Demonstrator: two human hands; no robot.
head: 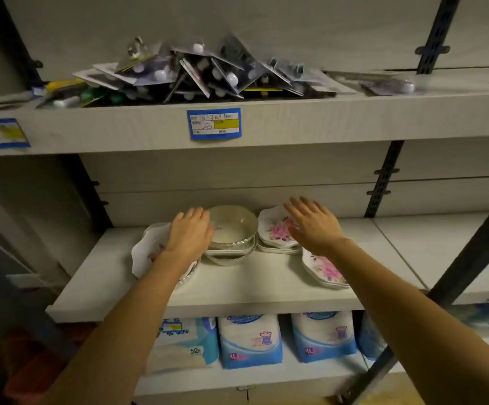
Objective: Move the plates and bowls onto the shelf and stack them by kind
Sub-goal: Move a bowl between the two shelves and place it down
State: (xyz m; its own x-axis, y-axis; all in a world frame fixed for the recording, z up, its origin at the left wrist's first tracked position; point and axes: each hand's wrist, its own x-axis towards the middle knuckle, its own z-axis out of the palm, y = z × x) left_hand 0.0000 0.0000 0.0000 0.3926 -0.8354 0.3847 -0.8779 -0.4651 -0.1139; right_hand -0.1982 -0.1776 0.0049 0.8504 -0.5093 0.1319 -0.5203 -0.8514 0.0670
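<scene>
Bowls point(233, 232) between open hands; packs point(250, 340) below read "XL".

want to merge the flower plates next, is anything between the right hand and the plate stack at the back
Nothing visible. The right hand hovers open just over the back flower plate stack, right of the bowl stack. The front flower plates lie under the wrist, not in the way.

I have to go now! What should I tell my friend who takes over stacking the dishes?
Left hand: open, at the bowl stack's left rim, above the left flowered plate.
Right hand: open, empty, hovering over the back plate stack.
All dishes are on the middle shelf.
Done: bowls nested.
Left: plates lie in three spots, including the front-right ones; gather them into one stack.
</scene>
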